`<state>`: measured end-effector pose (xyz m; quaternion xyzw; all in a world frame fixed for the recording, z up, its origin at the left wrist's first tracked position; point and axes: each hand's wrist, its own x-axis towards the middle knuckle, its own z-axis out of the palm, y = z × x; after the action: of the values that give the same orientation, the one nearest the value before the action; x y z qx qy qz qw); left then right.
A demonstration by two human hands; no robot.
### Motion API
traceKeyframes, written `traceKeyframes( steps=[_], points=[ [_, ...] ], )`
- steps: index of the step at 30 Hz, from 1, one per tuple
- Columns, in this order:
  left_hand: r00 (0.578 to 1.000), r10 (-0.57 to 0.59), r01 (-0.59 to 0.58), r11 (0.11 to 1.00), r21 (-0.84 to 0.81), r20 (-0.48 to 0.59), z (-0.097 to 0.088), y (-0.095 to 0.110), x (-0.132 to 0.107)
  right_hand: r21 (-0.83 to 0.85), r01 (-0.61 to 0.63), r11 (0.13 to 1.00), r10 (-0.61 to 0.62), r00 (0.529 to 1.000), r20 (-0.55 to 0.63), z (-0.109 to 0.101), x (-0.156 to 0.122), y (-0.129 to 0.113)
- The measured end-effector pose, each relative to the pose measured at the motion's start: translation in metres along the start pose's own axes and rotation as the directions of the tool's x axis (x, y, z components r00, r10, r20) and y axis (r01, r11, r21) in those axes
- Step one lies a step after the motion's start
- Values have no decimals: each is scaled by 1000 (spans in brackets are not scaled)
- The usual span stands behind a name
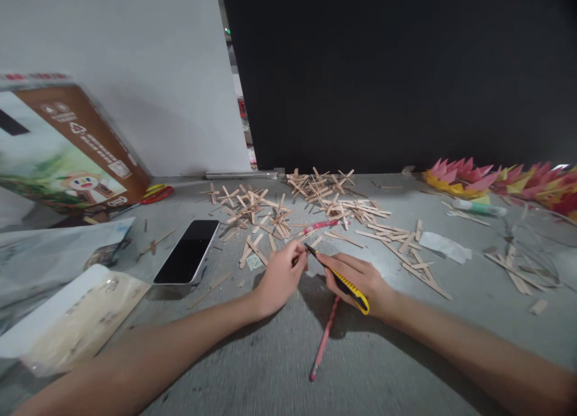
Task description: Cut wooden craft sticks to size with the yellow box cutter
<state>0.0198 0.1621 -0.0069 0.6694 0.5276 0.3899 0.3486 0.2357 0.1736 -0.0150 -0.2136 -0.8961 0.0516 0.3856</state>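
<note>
My right hand (360,278) grips a yellow and black utility knife (349,285), its tip pointing up and left toward my left fingertips. My left hand (283,275) is closed in a pinch just left of that tip; what sits between its fingers is too small or hidden to name. A pink pencil (325,342) with an eraser end lies on the table, partly under my right hand. Beyond both hands spread several piles of wooden craft sticks (252,205), many crossed over one another. A red and pink wrapper strip (321,226) lies among them.
At left are a black-screened phone (188,251), a plastic packet (85,317), red-and-yellow scissors (157,193) and a brown printed box (85,151). Pink and yellow folded paper (464,178), a glue stick (478,208) and a white paper scrap (445,246) lie right. A black panel (396,73) stands behind.
</note>
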Motion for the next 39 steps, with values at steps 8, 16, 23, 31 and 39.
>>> traceKeyframes(
  steps=[8, 16, 23, 31, 39],
  points=[
    [998, 16, -21, 995, 93, 56, -3, -4, 3, 30, -39, 999, 37, 998, 57, -1, 1, -2],
    [983, 24, -75, 958, 278, 183, -15, -3, 3, 77, -118, 990, 108, 987, 120, 0, 1, -4],
    [986, 10, -88, 875, 475, 164, -10, -10, 5, 111, -140, 984, 124, 982, 146, 1, 0, -6],
    [984, -6, -93, 836, 541, 179, -9, -8, 7, 125, -169, 978, 153, 980, 131, 3, -5, -10],
    [975, 53, -166, 822, 544, 216, -10, -11, 8, 169, -205, 964, 184, 974, 134, 5, -1, -7]
  ],
)
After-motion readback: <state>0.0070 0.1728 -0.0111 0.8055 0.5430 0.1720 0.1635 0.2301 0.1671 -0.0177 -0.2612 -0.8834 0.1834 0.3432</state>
